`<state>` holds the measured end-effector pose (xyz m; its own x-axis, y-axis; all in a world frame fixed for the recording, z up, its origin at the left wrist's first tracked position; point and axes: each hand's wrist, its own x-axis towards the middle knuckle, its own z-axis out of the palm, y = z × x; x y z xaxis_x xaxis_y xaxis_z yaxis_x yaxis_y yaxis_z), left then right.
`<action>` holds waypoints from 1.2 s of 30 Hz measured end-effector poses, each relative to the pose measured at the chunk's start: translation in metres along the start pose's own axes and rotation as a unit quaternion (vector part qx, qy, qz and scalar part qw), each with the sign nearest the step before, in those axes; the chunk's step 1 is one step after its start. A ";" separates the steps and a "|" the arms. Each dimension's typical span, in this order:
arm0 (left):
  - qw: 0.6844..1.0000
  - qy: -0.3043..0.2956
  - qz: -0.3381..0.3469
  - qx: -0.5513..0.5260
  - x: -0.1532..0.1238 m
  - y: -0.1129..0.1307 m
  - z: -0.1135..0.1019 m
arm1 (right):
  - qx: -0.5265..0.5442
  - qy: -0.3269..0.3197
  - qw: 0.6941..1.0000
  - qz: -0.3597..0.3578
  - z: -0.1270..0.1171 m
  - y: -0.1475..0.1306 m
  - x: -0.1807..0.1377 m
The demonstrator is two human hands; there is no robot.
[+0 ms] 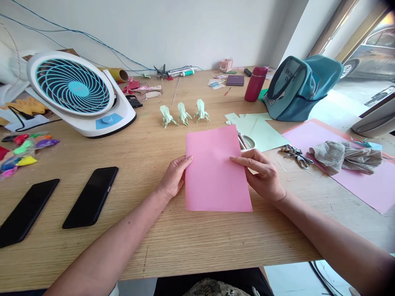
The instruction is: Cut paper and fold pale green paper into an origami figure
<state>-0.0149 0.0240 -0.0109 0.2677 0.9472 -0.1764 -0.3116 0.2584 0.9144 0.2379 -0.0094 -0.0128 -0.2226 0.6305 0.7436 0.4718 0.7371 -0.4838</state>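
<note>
The pink sheet (216, 176) is in the middle, in front of the person, and it is held between the two hands above the counter (148, 152); whether its lower edge touches the wood, I cannot tell. The left hand (173, 176) is closed on the left edge, with the thumb on the front face and the fingers behind. The right hand (263, 174) pinches the right edge, with one fingertip lying on the front face. Beyond the sheet, three pale green paper figures (183, 114) stand in a row. Behind its right edge, a pair of scissors (247, 142) shows only partly, beside pale green sheets (268, 133). To the right of these lie a bunch of keys (294, 154) and a grey cloth (345, 156), the latter upon a larger pink paper (361, 187). Farther back, a dark red bottle (256, 84) stands upright near a blue backpack (300, 90). On the left side, two black phones (90, 198) lie apart from each other, nearer to the person than the white fan (101, 123).
</note>
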 end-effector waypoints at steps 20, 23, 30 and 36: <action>0.996 0.078 0.034 -0.039 0.001 0.001 -0.001 | 0.364 -0.051 0.850 0.377 0.004 -0.002 0.004; 0.992 0.104 0.047 -0.050 0.001 0.001 -0.002 | 0.374 -0.079 0.845 0.373 0.003 -0.004 0.003; 0.993 0.099 0.039 -0.056 -0.001 0.007 -0.003 | 0.292 -0.060 0.867 0.400 0.011 0.000 0.001; 0.991 0.119 0.063 -0.020 0.006 0.015 -0.016 | 0.260 -0.068 0.881 0.390 0.010 0.009 -0.001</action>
<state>-0.0323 0.0370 -0.0043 0.0039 0.9892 -0.1462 -0.3661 0.1375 0.9204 0.2340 -0.0012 -0.0229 -0.1212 0.9915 0.0470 0.0809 0.0571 -0.9951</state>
